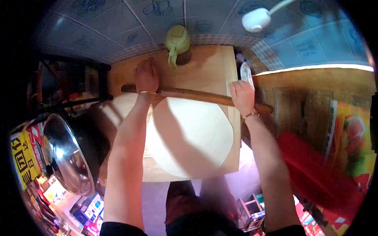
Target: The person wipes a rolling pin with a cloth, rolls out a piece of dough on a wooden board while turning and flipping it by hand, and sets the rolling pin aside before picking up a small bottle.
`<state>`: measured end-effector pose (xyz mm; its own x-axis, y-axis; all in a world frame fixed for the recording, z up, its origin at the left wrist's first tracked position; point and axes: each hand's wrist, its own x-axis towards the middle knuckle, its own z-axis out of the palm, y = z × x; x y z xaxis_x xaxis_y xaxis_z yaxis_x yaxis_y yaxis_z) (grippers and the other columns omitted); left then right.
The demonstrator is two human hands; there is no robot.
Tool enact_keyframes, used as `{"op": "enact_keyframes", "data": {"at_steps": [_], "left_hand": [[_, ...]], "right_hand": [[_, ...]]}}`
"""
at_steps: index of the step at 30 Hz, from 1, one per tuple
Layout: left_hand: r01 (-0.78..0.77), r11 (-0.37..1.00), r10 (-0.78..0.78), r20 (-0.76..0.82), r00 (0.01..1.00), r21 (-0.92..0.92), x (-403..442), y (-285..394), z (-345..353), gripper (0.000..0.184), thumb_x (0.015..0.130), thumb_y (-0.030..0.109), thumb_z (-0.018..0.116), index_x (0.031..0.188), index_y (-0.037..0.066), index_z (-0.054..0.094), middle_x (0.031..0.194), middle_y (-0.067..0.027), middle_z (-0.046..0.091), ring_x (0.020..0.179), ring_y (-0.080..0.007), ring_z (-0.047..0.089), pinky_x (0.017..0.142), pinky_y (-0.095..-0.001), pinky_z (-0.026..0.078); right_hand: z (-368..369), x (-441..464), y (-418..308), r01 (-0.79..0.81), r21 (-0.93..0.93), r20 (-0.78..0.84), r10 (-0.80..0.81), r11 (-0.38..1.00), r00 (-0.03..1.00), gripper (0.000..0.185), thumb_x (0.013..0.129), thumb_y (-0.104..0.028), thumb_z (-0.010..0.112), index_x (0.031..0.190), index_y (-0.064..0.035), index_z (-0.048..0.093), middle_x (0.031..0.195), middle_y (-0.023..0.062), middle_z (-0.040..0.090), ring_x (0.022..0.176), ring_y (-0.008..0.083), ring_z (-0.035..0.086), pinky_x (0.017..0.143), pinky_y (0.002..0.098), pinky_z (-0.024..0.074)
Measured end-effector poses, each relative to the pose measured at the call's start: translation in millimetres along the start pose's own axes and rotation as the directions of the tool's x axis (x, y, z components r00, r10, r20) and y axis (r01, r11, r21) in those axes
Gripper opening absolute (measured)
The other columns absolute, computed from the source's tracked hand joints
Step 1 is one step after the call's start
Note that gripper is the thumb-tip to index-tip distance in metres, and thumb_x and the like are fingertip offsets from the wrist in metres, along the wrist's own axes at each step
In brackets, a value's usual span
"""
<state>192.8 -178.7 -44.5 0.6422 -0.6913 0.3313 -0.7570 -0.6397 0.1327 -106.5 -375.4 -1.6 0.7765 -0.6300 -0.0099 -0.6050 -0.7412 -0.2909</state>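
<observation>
A long wooden rolling pin (pixel 193 94) lies across the far edge of a large round sheet of dough (pixel 193 137), tilted slightly down to the right. My left hand (pixel 146 76) is on the pin's left part, its bent fingers reaching past the far side. Near the right end, my right hand (pixel 242 96) is closed over the pin with its fingers curled. The undersides of both hands are hidden. Beneath the dough is a pale wooden board (pixel 204 59), and part of the sheet's left side is behind my left forearm.
A green jug (pixel 177 39) stands at the board's back. A white ladle (pixel 256 19) hangs upper right. At left are a metal basin (pixel 69 155) and a dark rack (pixel 71 82). Red cloth (pixel 315 173) lies at right, and a white dish (pixel 246 72) sits beyond my right hand.
</observation>
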Motion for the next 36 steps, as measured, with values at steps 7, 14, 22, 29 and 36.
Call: {"op": "enact_keyframes", "data": {"at_steps": [7,14,22,29,36], "left_hand": [[-0.011,0.989,0.069,0.386,0.92,-0.15,-29.0,-0.7,-54.1,0.031,0.09,0.029,0.045,0.104,0.007,0.062,0.103,-0.0154,0.062,0.104,-0.0322,0.054,0.095,-0.0501,0.037],[-0.287,0.953,0.284,-0.044,0.958,-0.094,-74.1,1.5,-11.8,0.043,0.09,0.026,0.042,0.123,0.0,0.048,0.124,-0.0185,0.049,0.115,-0.0357,0.044,0.107,-0.0556,0.019],[-0.189,0.981,0.191,0.258,0.947,-0.033,0.8,51.0,-19.4,0.036,0.084,0.026,0.044,0.104,-0.001,0.059,0.109,-0.0194,0.055,0.111,-0.0349,0.046,0.102,-0.0539,0.026],[-0.259,0.966,0.259,-0.045,0.965,-0.007,17.5,54.7,16.9,0.027,0.08,0.022,0.051,0.093,0.003,0.064,0.106,-0.0194,0.057,0.104,-0.0335,0.049,0.093,-0.0511,0.034],[-0.181,0.975,0.201,0.163,0.966,-0.132,-15.3,31.0,-1.9,0.028,0.085,0.02,0.05,0.105,0.004,0.061,0.102,-0.0169,0.06,0.102,-0.0324,0.053,0.097,-0.049,0.035]], "right_hand": [[-52.8,-79.3,13.7,-0.014,-0.16,0.227,0.051,0.987,0.973,0.046,0.075,-0.033,0.07,0.105,-0.0018,0.057,0.1,0.0129,0.058,0.102,0.0285,0.053,0.09,0.0391,0.0394],[-1.3,-169.7,-45.2,-0.416,-0.21,-0.085,0.407,0.885,0.909,0.062,0.08,-0.036,0.064,0.126,-0.0009,0.044,0.13,0.0142,0.045,0.126,0.0287,0.036,0.105,0.0512,0.0201],[-8.0,-113.7,7.4,-0.332,-0.116,-0.062,0.327,0.936,0.943,0.036,0.093,-0.026,0.043,0.12,-0.0063,0.055,0.114,0.0095,0.059,0.105,0.0266,0.052,0.085,0.0421,0.0425],[-27.6,-86.7,25.6,-0.218,-0.09,0.267,0.234,0.972,0.935,0.04,0.085,-0.042,0.057,0.088,-0.0028,0.058,0.085,0.0205,0.065,0.073,0.0376,0.063,0.065,0.047,0.0494],[-50.0,-116.4,26.6,0.044,-0.13,0.263,-0.008,0.991,0.965,0.051,0.082,-0.053,0.056,0.09,-0.0029,0.056,0.08,0.0176,0.064,0.073,0.0319,0.062,0.069,0.0445,0.0478]]}}
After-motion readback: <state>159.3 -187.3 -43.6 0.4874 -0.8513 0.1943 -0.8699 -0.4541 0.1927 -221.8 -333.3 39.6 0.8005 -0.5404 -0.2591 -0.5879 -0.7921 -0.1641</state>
